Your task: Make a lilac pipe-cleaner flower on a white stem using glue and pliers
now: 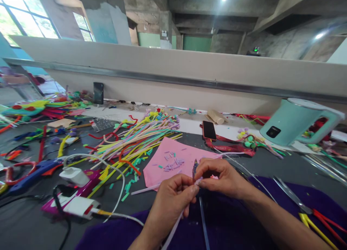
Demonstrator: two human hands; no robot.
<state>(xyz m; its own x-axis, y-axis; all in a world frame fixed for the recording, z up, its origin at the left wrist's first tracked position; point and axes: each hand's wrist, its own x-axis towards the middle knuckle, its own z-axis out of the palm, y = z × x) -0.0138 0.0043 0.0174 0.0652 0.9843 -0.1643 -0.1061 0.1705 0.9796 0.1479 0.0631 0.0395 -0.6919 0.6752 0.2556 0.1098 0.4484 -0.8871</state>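
My left hand (175, 195) and my right hand (221, 176) meet at the front centre, fingertips pinched close together. Between them is a small pale lilac piece of pipe cleaner (199, 181), partly covered by the fingers. A long pale lilac strip (173, 230) hangs down from beneath my left hand. Just behind the fingertips a dark, speckled object (195, 166) shows, too blurred to name. A pink sheet (154, 170) lies beyond my hands, with several short lilac cut pieces (173, 163) scattered on it. Below the hands a thin bluish rod (204, 224) crosses dark purple cloth (230, 221).
Bundled pipe cleaners (141, 134) and green cut bits (130, 185) lie left of the sheet. Further left are a magenta power strip (92, 179) with white cables and red-handled scissors (21, 172). Rightward are a phone (209, 130), a mint kettle (287, 121) and long-bladed scissors (294, 195).
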